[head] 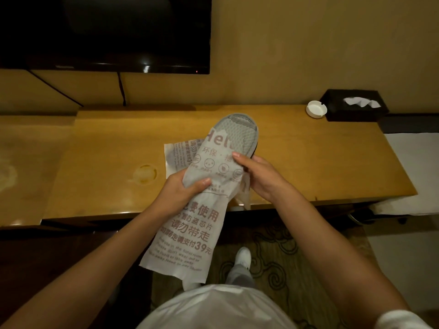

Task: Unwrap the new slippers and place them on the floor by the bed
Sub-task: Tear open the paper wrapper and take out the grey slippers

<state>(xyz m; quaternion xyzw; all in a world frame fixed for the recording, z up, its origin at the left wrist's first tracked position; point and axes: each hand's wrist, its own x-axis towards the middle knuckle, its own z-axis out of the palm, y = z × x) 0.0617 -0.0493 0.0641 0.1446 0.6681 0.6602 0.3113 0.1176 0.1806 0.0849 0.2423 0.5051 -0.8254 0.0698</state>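
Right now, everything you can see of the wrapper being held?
The wrapper is a thin, white, translucent sleeve, paper-like, printed with reddish-brown Chinese and English text and small round icons. It is crumpled at the middle where the left hand grips it; its open lower end hangs loose below the desk edge. The grey slipper sticks out of its top, and the right hand holds that end.

I had both bare forearms stretched forward and angled inward, hands close together at chest height. My left hand (184, 186) was clenched, thumb across the front, knuckles toward me. My right hand (257, 175) sat just beside it, wrist bent, thumb pointing left and fingers curled out of sight behind.
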